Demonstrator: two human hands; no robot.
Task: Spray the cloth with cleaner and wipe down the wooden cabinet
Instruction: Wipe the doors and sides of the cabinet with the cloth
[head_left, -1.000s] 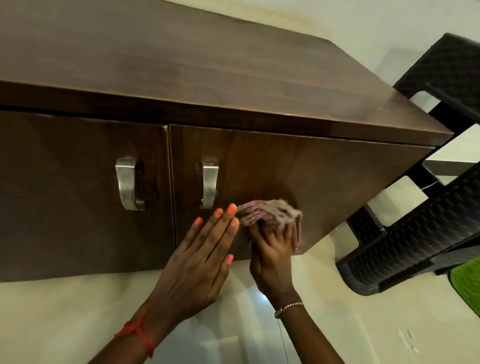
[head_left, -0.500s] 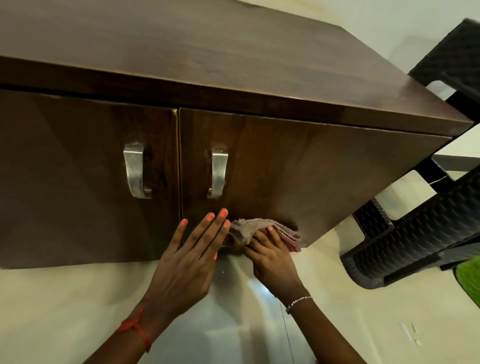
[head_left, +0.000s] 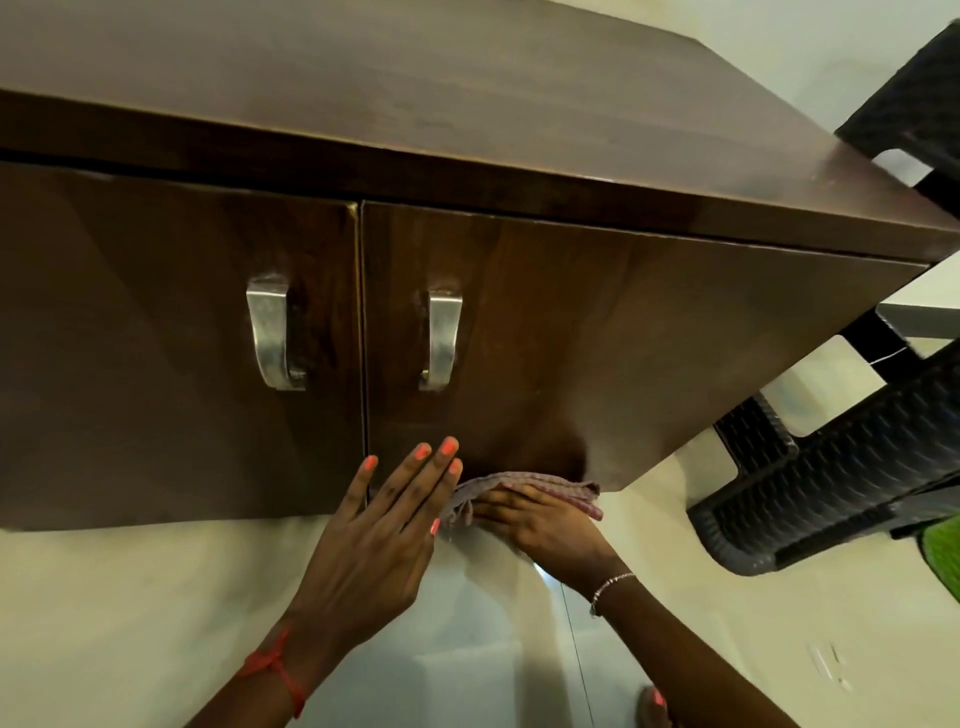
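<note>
While the cloth sits bunched along the wooden cabinet's right door bottom edge, I see the right hand clamped on it; at its 9 o'clock, the left hand lies flat, fingers spread, on the door.

orange nails, red wrist thread, beaded bracelet

One wooden cabinet shows two doors, each door bearing one metal handle: left handle, right handle. Two hands appear, one cloth, two wrist bands.
</note>
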